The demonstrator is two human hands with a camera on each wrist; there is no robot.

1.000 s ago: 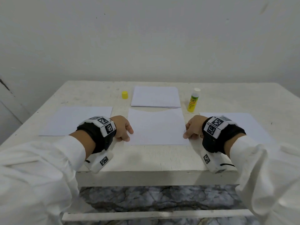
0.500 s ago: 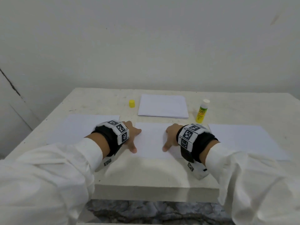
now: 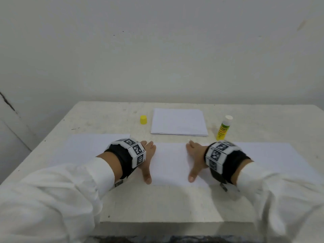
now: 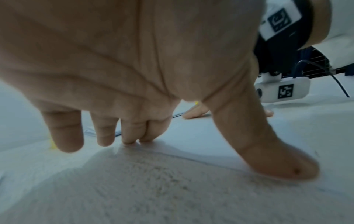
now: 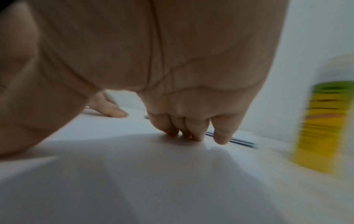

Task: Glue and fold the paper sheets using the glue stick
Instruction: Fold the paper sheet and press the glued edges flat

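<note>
Both white sleeves (image 3: 52,195) are reaching forward over the near edge of the table (image 3: 157,207), and the forearms are angling inward toward the middle paper sheet (image 3: 171,163). The left hand (image 3: 148,160) is lying palm down on that sheet's left edge, thumb stretching back toward the near corner, fingers (image 4: 132,131) extended with their tips touching the paper. The right hand (image 3: 195,159) is mirroring it on the sheet's right part, thumb pointing nearward, fingers (image 5: 191,128) bending slightly and pressing tips down; neither hand is gripping anything. Wrist bands are covering most of each hand in the head view, and the right wrist view is smearing with blur. Two more sheets are lying flat, one at the left (image 3: 84,148) and one at the right (image 3: 273,155), partly under the arms. Farther back, the glue stick (image 3: 224,128) is standing upright, uncapped, just right of a paper stack (image 3: 178,122); its yellow cap (image 3: 143,119) is sitting left of the stack.
</note>
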